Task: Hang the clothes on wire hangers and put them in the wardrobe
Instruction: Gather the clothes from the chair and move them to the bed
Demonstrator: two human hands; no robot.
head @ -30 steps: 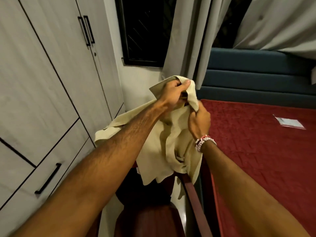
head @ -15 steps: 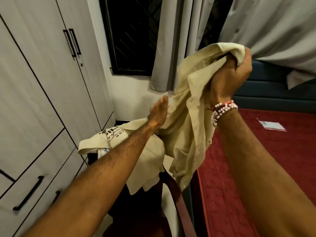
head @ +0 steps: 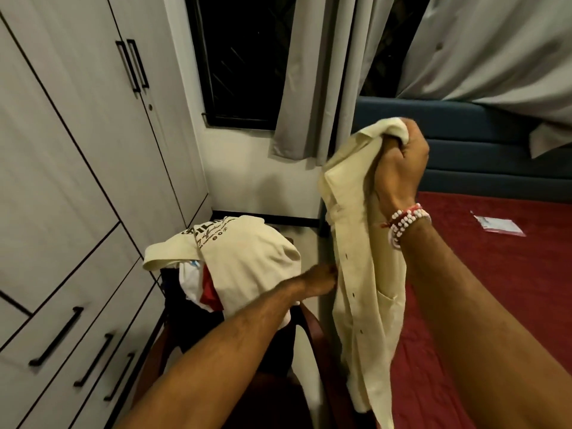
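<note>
My right hand (head: 399, 162) grips the collar end of a cream button-up shirt (head: 359, 274) and holds it up so it hangs straight down beside the bed. My left hand (head: 320, 280) reaches low to the shirt's left edge; its fingers are hidden behind the cloth. A cream T-shirt with dark print (head: 241, 258) lies on top of a pile of clothes on a dark chair (head: 312, 323), with white and red garments under it. The wardrobe (head: 77, 150) stands shut at the left. No wire hanger is in view.
The wardrobe has black handles and several drawers (head: 55, 335) low down. A bed with a red cover (head: 495, 289) and blue headboard (head: 464, 156) fills the right. Grey curtains (head: 318, 72) hang over a dark window. A small plastic packet (head: 498, 224) lies on the bed.
My right hand has pulled the button-up shirt free of the pile and it now hangs long. My left hand has dropped from the shirt's middle to its lower edge.
</note>
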